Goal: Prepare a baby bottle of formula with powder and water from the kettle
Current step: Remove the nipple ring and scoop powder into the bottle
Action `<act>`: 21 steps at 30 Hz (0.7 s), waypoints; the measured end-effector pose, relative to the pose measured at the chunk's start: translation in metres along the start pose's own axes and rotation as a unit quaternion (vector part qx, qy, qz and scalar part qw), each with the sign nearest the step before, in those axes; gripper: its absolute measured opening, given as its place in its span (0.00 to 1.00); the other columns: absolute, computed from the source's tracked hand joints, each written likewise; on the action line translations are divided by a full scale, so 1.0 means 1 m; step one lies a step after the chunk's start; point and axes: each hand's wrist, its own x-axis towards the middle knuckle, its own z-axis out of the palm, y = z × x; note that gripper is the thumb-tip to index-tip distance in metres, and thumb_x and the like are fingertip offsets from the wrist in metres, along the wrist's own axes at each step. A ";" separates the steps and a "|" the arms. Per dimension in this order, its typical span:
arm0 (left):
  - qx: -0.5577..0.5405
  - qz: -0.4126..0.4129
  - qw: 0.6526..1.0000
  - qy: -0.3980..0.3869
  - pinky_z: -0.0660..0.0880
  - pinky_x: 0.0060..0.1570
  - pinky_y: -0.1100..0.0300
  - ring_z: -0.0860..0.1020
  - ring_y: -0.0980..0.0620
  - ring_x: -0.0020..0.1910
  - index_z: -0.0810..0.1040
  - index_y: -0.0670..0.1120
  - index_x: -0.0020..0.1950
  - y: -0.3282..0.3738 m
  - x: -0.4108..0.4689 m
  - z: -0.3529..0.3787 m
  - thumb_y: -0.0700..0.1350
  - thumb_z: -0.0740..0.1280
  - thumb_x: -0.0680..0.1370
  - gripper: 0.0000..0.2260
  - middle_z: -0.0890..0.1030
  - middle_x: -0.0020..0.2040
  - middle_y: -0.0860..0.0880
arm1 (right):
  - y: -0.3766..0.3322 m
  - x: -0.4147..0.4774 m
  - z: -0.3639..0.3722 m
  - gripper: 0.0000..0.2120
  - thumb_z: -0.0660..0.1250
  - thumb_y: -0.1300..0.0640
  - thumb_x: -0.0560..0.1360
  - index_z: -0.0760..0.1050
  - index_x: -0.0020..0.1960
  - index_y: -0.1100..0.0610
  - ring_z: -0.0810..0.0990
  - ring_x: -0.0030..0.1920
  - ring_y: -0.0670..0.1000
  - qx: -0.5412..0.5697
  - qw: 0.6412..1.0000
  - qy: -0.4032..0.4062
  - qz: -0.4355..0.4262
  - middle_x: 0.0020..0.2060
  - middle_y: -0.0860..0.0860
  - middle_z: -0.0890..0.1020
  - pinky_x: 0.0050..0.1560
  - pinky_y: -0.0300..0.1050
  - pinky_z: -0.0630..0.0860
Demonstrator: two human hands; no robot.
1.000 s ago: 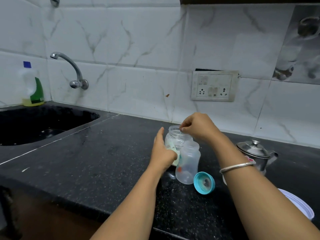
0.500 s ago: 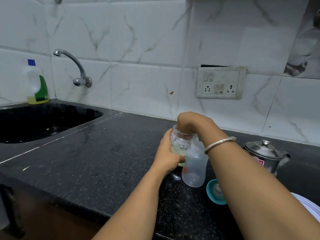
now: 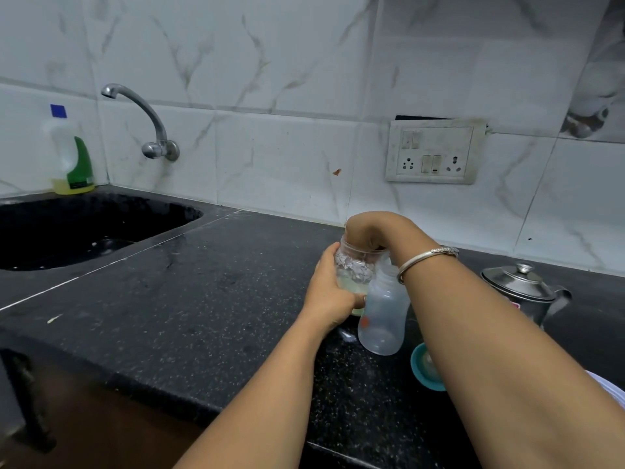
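My left hand (image 3: 329,296) grips the side of a clear powder jar (image 3: 353,269) that stands on the black counter (image 3: 203,299). My right hand (image 3: 368,230) comes down from above with its fingers bunched inside the jar's open mouth; what they hold is hidden. A translucent baby bottle (image 3: 384,319), open and seemingly with nothing in it, stands upright against the jar's right side. Its teal cap (image 3: 424,367) lies on the counter, partly covered by my right forearm. A steel kettle (image 3: 521,292) with its lid on sits to the right.
A black sink (image 3: 84,225) with a wall tap (image 3: 145,120) lies at the left, a dish-soap bottle (image 3: 72,157) in the corner behind it. A socket panel (image 3: 434,150) is on the tiled wall. A white rim (image 3: 608,389) shows at the right edge.
My right hand went from pinching at the jar's rim to pushing its fingers down inside the jar. My left hand closed more firmly round the jar. The view shifted slightly.
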 end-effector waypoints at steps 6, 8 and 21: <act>0.007 0.009 1.000 0.009 0.75 0.59 0.50 0.77 0.53 0.58 0.65 0.59 0.65 0.001 -0.001 0.003 0.38 0.73 0.57 0.40 0.76 0.62 0.52 | 0.005 0.001 -0.005 0.11 0.61 0.65 0.76 0.69 0.35 0.59 0.72 0.35 0.55 0.105 0.993 -0.044 0.016 0.34 0.54 0.72 0.41 0.48 0.73; 0.006 0.008 1.000 0.009 0.75 0.59 0.51 0.77 0.53 0.58 0.65 0.61 0.64 0.000 -0.002 0.003 0.38 0.73 0.57 0.39 0.76 0.61 0.52 | 0.004 0.004 -0.006 0.10 0.61 0.66 0.76 0.68 0.36 0.59 0.70 0.33 0.53 0.159 0.986 -0.051 0.022 0.34 0.55 0.72 0.34 0.46 0.71; 0.017 0.005 1.000 0.008 0.74 0.60 0.48 0.76 0.52 0.59 0.64 0.58 0.68 0.003 -0.004 0.002 0.38 0.74 0.57 0.42 0.76 0.61 0.53 | 0.020 -0.026 -0.014 0.02 0.65 0.67 0.67 0.76 0.36 0.63 0.68 0.27 0.51 0.194 0.978 0.063 -0.036 0.28 0.56 0.73 0.27 0.39 0.65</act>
